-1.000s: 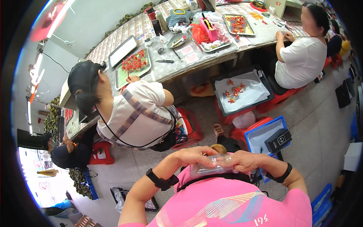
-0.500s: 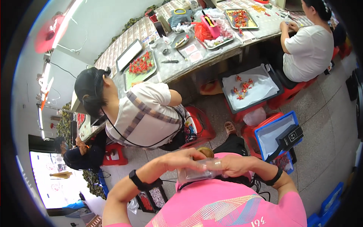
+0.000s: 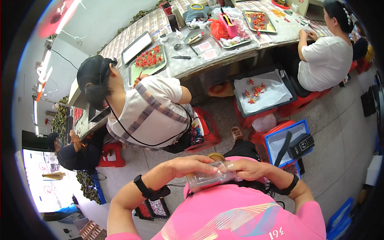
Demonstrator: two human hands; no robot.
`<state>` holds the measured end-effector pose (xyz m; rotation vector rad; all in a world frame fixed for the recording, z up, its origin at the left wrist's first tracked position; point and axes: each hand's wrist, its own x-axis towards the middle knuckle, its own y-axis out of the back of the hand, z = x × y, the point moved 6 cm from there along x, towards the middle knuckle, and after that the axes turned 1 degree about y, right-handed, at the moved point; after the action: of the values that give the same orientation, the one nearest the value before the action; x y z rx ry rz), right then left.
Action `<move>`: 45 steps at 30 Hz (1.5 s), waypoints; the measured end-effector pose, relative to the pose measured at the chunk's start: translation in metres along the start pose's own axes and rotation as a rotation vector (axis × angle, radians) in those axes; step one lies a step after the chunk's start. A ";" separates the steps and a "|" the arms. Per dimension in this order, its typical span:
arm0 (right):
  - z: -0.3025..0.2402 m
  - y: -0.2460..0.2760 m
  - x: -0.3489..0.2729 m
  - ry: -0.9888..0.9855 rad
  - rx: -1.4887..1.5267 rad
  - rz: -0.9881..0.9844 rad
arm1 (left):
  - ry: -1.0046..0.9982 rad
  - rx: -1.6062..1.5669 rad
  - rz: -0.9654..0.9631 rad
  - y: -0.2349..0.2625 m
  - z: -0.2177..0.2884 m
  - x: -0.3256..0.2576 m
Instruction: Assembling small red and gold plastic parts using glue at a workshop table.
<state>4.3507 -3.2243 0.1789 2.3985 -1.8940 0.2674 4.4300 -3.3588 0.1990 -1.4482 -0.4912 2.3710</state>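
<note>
In front of my chest a clear plastic jar lies tilted on its side. My left hand is closed over its top, fingers wrapped on the wall. At the jar's right end, my right hand is curled against the mouth; its fingertips are partly hidden there. A gold round lid shows just beyond the jar, off its mouth, by my left fingertips; which hand bears it I cannot tell. What the jar contains is too unclear to make out.
Ahead, a person in checked straps sits at a long worktable. Another person works at far right. A black tray with red pieces and a blue-rimmed tray rest on red stools. A black device hangs near my right arm.
My view has shifted slightly. The jar shows more fully between my hands, and the gold lid appears farther out from behind it. The seated person's hand shows over the tray.
</note>
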 end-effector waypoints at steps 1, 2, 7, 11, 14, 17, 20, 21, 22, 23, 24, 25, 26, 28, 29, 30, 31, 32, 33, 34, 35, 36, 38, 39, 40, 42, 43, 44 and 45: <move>0.005 0.000 -0.001 -0.046 0.055 0.040 | 0.001 0.000 -0.004 -0.002 0.000 -0.001; 0.005 0.000 -0.003 -0.050 0.057 0.044 | -0.036 0.060 -0.009 -0.004 0.004 -0.002; -0.003 -0.009 -0.010 -0.055 -0.057 -0.014 | -0.130 0.337 0.088 -0.001 0.000 0.004; -0.003 -0.011 -0.008 -0.149 -0.161 -0.098 | -0.149 0.349 0.023 0.000 -0.001 0.011; -0.021 -0.007 -0.002 -0.180 -0.236 -0.092 | -0.227 0.376 -0.028 -0.001 -0.001 0.010; -0.031 -0.008 -0.005 -0.215 -0.392 -0.024 | -0.332 0.381 -0.056 -0.006 0.000 0.005; -0.046 -0.013 -0.008 -0.250 -0.406 -0.003 | -0.418 0.325 -0.076 -0.008 -0.008 0.003; -0.046 -0.015 -0.009 -0.215 -0.437 0.023 | -0.433 0.309 -0.089 -0.009 -0.011 0.004; -0.046 -0.013 -0.008 -0.161 -0.453 0.057 | -0.448 0.296 -0.098 -0.007 -0.012 0.006; -0.046 -0.014 -0.008 -0.154 -0.441 0.093 | -0.436 0.388 -0.061 -0.005 -0.015 0.007; -0.046 -0.014 -0.006 -0.147 -0.428 0.121 | -0.456 0.437 -0.077 -0.002 -0.020 0.011; -0.050 -0.014 -0.005 -0.112 -0.401 0.152 | -0.452 0.343 -0.140 -0.008 -0.022 0.012; -0.056 -0.012 -0.002 -0.079 -0.372 0.182 | -0.449 0.249 -0.203 -0.010 -0.021 0.011; -0.061 -0.014 -0.005 -0.144 -0.291 0.195 | -0.491 0.241 -0.201 -0.012 -0.024 0.013; -0.063 -0.014 -0.004 -0.153 -0.177 0.181 | -0.532 0.240 -0.210 -0.013 -0.026 0.011; -0.063 -0.013 -0.004 -0.169 -0.063 0.175 | -0.532 0.232 -0.213 -0.014 -0.028 0.012; -0.061 -0.011 -0.005 -0.178 -0.057 0.173 | -0.523 0.208 -0.218 -0.014 -0.031 0.014; -0.057 -0.010 -0.006 -0.199 0.024 0.182 | -0.514 0.184 -0.224 -0.015 -0.034 0.015; -0.054 -0.008 -0.007 -0.221 0.106 0.195 | -0.513 0.175 -0.233 -0.013 -0.035 0.017; -0.056 -0.009 -0.005 -0.234 0.111 0.198 | -0.577 0.243 -0.216 -0.009 -0.033 0.018; -0.055 -0.009 -0.004 -0.303 0.177 0.236 | -0.640 0.309 -0.198 -0.007 -0.031 0.019; -0.054 -0.007 -0.003 -0.371 0.242 0.277 | -0.642 0.302 -0.212 -0.006 -0.031 0.019; -0.054 -0.006 0.002 -0.407 0.230 0.303 | -0.622 0.260 -0.200 -0.001 -0.032 0.016; -0.051 -0.006 0.003 -0.477 0.314 0.314 | -0.621 0.236 -0.192 0.000 -0.029 0.012; -0.049 -0.008 0.001 -0.547 0.399 0.324 | -0.627 0.227 -0.222 -0.001 -0.028 0.009; -0.049 -0.009 0.004 -0.534 0.396 0.352 | -0.645 0.222 -0.169 0.003 -0.026 0.005; -0.046 -0.011 0.006 -0.494 0.389 0.359 | -0.627 0.194 -0.165 0.005 -0.026 0.003; -0.046 -0.012 0.007 -0.453 0.382 0.366 | -0.629 0.191 -0.189 0.004 -0.024 0.001; -0.047 -0.011 0.009 -0.460 0.382 0.379 | -0.612 0.200 -0.156 0.008 -0.022 -0.002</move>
<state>4.3595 -3.2225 0.2273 2.4638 -2.7338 0.1072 4.4501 -3.3636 0.1872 -0.5580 -0.4664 2.6144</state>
